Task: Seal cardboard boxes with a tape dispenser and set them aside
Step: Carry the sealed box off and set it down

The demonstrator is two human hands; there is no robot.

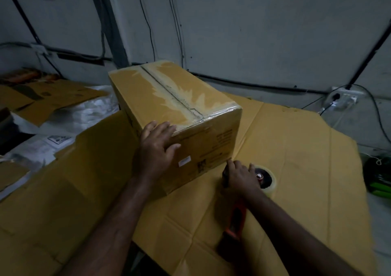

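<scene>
The box (169, 98) sits on a flat cardboard sheet (306, 159). The left hand (156, 146) lies flat on the box's near top corner, fingers straight. The tape dispenser (265, 179) lies just right of the box. The right hand (241, 176) rests on it; I cannot tell if it grips.

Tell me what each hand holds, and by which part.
The right hand grips the tape dispenser at its head beside the roll, not the orange handle. The left hand holds nothing; it lies flat on a corner of the cardboard box.
</scene>
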